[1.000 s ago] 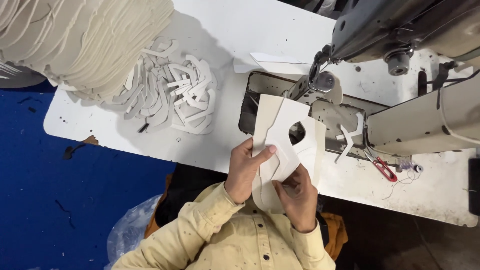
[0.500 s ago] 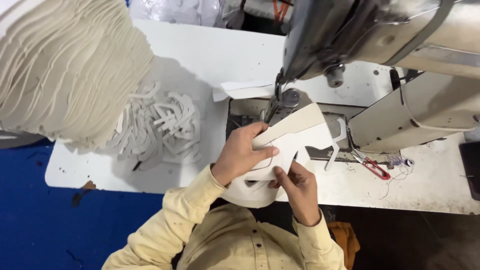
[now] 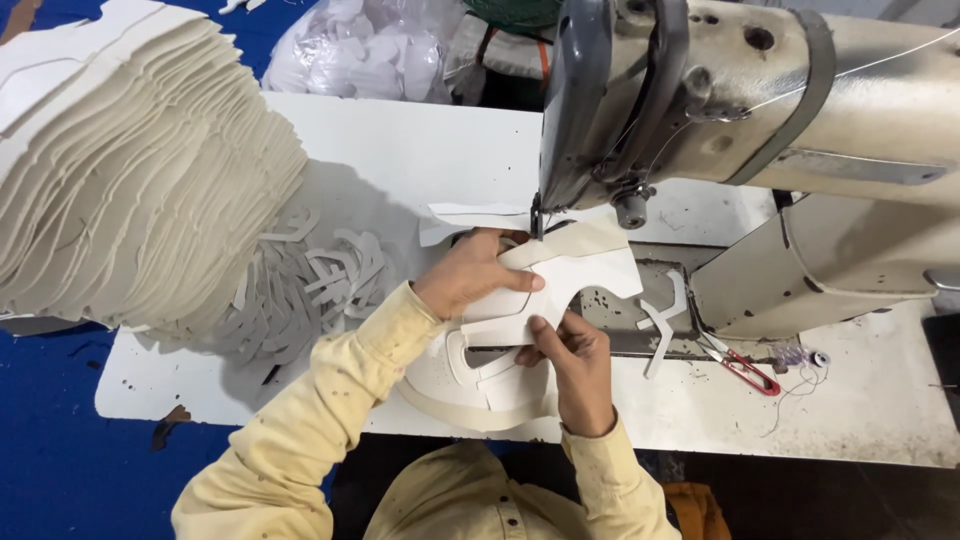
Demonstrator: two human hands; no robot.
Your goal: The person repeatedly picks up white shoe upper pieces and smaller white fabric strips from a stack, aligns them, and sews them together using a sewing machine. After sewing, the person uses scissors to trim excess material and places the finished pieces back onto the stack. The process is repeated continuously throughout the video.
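Starting nearest the camera, both arms in pale yellow sleeves [image 3: 300, 440] reach forward over the front edge of the white work table [image 3: 400, 150]. The right hand [image 3: 580, 365] grips the lower edge of the cut white piece [image 3: 560, 285], with thumb and fingers closed on it from either side. The left hand [image 3: 470, 275] lies flat on top of the same piece, fingers extended and pressed down, thumb along its near edge (the hand pins rather than pinches). A second, curved white piece [image 3: 450, 385] sits under the first and overhangs the table edge between the two wrists.

The far end of the cut white piece lies just below the needle area [image 3: 537, 222] of the sewing machine [image 3: 760, 100], whose head blocks the view of the bed behind it. Small red-handled snips [image 3: 745, 370] lie on the table to the right of the right hand, near a loose thread end. A heap of narrow white offcuts [image 3: 300, 290] lies to the left of the left hand. Beyond it, a tall stack of cream cut parts [image 3: 120, 180] fills the left side. A clear bag of white scraps [image 3: 360, 50] sits past the far table edge.
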